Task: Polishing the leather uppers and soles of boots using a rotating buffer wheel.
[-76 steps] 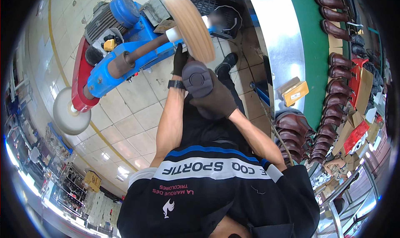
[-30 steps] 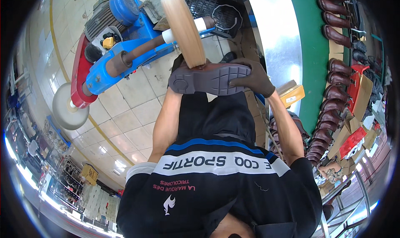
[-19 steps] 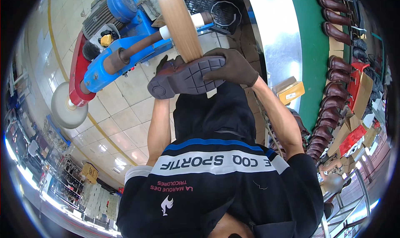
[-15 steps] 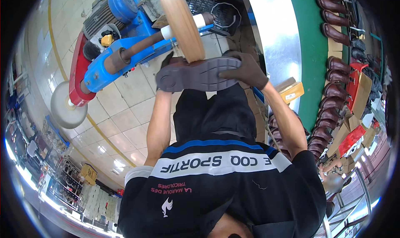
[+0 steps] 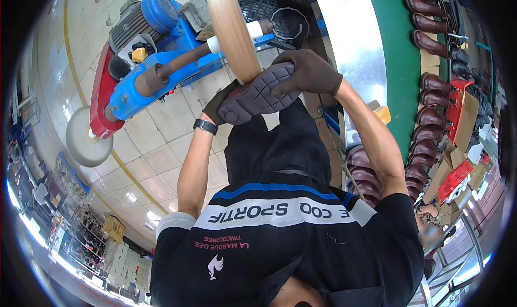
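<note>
A brown leather shoe [image 5: 256,97] with a dark grooved sole is held in both of my gloved hands, its sole turned toward me. My left hand [image 5: 220,103], wearing a dark glove and a wristwatch, wraps one end of it. At the other end, my right hand [image 5: 311,74] grips the shoe across the sole's edge. The shoe's upper side meets the rim of a tan buffing wheel [image 5: 235,35], whose surface looks blurred as if spinning. Where exactly they touch is partly hidden behind the sole.
The wheel sits on the shaft of a blue machine [image 5: 129,94] with a second, pale wheel [image 5: 86,137]. Right of me, a metal-edged green table [image 5: 398,65] bears rows of brown shoes [image 5: 431,132] and a yellow block [image 5: 382,115]. A black crate [image 5: 264,8] lies beyond the wheel.
The shoe has tilted, its right end rising toward the wheel and its left end dropping. My right hand has moved up and left, and my left wrist has come into view.
</note>
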`<state>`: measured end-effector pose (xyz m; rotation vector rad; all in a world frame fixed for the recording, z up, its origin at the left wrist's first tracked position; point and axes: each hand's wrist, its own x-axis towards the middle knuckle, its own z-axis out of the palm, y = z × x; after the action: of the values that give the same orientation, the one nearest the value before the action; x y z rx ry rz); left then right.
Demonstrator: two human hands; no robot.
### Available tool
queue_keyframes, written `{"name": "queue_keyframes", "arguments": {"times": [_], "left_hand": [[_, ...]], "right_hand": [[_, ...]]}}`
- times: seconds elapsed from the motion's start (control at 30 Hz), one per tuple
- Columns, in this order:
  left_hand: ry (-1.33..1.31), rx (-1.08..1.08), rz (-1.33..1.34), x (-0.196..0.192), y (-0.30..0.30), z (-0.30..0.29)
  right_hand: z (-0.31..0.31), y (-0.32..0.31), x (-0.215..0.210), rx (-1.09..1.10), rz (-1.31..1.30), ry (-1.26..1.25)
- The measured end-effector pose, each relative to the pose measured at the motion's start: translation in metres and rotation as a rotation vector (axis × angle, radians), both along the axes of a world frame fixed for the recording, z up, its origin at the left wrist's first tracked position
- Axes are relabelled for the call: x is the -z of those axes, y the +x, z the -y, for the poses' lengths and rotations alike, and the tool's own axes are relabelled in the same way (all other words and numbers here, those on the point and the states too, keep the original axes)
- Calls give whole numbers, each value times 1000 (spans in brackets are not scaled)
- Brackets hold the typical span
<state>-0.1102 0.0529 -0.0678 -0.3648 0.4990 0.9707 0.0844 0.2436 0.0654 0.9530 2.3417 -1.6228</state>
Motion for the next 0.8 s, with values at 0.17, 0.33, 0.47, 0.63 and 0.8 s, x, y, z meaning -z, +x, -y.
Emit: {"name": "queue_keyframes", "arguments": {"times": [0.17,0.33,0.47,0.63,0.8], "left_hand": [[-170,-148,-237,-9,26,3],[183,-349,43,18,43,21],[163,-341,-104,26,56,28],[297,-203,-686,26,70,41],[488,219,-1492,42,75,51]], "right_hand": [[-5,-9,-15,14,-18,153],[2,-21,-19,68,-183,198],[11,-29,-16,76,-295,358],[19,-37,-17,6,-248,311],[20,-54,-19,-54,-255,351]]}}
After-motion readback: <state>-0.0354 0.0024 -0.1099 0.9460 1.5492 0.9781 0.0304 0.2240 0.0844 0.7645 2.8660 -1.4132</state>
